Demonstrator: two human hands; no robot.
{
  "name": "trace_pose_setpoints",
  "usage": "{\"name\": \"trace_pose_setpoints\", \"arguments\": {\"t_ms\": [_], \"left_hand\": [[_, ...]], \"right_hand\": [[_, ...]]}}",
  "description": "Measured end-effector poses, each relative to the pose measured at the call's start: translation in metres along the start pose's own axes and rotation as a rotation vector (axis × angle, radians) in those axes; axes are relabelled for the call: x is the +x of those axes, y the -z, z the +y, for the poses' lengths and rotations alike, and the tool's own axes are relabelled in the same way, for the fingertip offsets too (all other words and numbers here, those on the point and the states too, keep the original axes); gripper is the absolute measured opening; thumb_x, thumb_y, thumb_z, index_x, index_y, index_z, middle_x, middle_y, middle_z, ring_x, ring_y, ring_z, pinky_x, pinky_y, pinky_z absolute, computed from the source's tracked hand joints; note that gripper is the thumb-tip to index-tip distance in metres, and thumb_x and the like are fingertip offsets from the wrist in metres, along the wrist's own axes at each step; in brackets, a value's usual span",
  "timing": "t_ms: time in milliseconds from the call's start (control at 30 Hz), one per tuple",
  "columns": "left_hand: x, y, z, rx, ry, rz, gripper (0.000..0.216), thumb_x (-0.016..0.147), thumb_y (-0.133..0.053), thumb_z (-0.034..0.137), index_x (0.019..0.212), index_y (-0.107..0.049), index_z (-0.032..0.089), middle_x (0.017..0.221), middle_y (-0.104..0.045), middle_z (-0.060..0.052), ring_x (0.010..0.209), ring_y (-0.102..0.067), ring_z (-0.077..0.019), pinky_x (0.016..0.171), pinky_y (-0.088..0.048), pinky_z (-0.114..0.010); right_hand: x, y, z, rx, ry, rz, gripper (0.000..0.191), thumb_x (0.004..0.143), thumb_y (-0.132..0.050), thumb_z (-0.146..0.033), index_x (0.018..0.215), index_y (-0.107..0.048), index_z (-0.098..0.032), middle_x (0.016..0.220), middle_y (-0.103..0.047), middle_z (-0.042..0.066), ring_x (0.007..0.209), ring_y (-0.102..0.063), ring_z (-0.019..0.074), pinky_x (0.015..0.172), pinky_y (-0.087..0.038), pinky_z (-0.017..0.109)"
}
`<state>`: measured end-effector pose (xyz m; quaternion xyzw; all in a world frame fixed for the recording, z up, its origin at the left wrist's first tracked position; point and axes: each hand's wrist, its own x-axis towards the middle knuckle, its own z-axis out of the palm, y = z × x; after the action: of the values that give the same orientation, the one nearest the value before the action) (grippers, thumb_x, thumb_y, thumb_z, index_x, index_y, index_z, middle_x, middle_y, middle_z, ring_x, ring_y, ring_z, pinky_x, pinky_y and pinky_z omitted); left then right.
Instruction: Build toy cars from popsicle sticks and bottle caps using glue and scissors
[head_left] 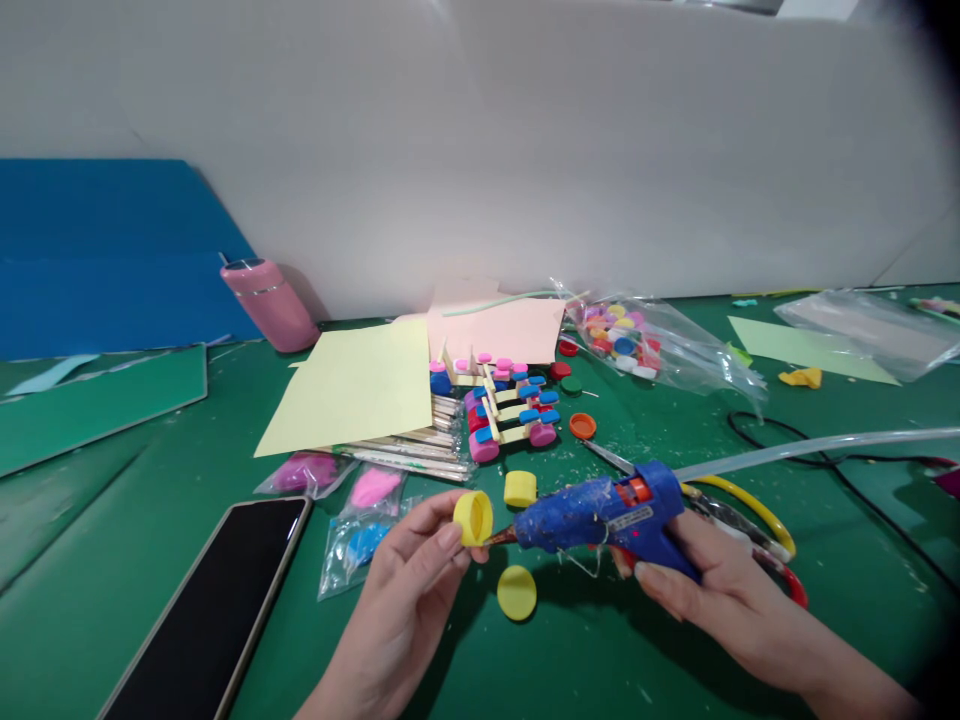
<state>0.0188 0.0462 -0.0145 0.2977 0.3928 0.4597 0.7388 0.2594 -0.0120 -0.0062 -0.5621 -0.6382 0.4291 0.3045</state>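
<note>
Between the thumb and fingers of my left hand [409, 590] is a yellow bottle cap [466, 520], its hollow side turned toward the right. My right hand [720, 590] grips a blue hot glue gun [577, 515] by its handle, with a clear glue stick [810, 443] running out of the back. The gun's nozzle is at the cap's lower rim; whether it touches I cannot tell. Just beyond the nozzle stands another yellow cap [520, 488]. Nearer to me a yellow disc-shaped piece [517, 593] lies flat on the green table.
Small stick-and-cap assemblies [514, 410] stand behind the hands. A phone [214, 610] lies at left, near bags of clay [367, 545]. Scissors [750, 510] with yellow and red handles lie under the gun. A bag of caps [622, 335] and a pink tumbler [271, 305] are farther back.
</note>
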Motion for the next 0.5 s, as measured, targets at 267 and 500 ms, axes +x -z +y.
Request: {"name": "trace_pose_setpoints", "arguments": {"t_ms": [267, 500], "left_hand": [[0.0004, 0.0024, -0.0034, 0.010, -0.017, -0.033, 0.017, 0.074, -0.061, 0.020, 0.090, -0.066, 0.019, 0.081, -0.060, -0.002, 0.069, -0.053, -0.0105, 0.065, -0.044, -0.019], [0.0018, 0.0022, -0.0046, 0.023, -0.009, -0.029, 0.017, 0.073, -0.062, 0.019, 0.089, -0.066, 0.019, 0.080, -0.060, -0.001, 0.068, -0.053, -0.0100, 0.065, -0.043, -0.019]], "right_hand": [[-0.0004, -0.0014, 0.0013, 0.040, -0.011, -0.002, 0.021, 0.084, -0.046, -0.039, 0.097, -0.052, -0.024, 0.065, -0.047, -0.003, 0.054, -0.040, 0.0110, 0.047, -0.036, 0.018], [0.0002, -0.0027, 0.0019, 0.064, -0.017, 0.003, 0.020, 0.084, -0.047, -0.039, 0.095, -0.054, -0.023, 0.067, -0.049, -0.002, 0.055, -0.041, 0.0106, 0.049, -0.038, 0.018]]}}
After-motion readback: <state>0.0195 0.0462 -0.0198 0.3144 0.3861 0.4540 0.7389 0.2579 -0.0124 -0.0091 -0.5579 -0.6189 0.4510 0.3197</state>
